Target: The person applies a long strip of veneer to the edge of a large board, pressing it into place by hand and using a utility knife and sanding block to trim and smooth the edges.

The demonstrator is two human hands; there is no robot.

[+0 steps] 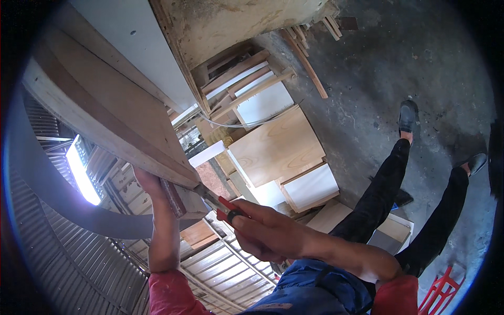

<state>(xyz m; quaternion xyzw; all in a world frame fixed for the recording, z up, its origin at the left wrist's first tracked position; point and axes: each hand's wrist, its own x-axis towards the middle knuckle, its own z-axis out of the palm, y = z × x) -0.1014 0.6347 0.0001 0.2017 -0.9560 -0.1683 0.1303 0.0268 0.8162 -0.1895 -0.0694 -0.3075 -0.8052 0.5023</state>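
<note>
Two hands — left hand (152, 186) fingers gripping wooden board (105, 113), right hand (262, 231) fingers clamped on red-handled pliers (218, 202).

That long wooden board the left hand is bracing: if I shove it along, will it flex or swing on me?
The wooden board looks thick and straight, so it is probably stiff rather than floppy. It runs far past the left hand, so it is likely heavy and apt to swing or tip at its far end. The right hand holds a red-handled tool at its end.
</note>
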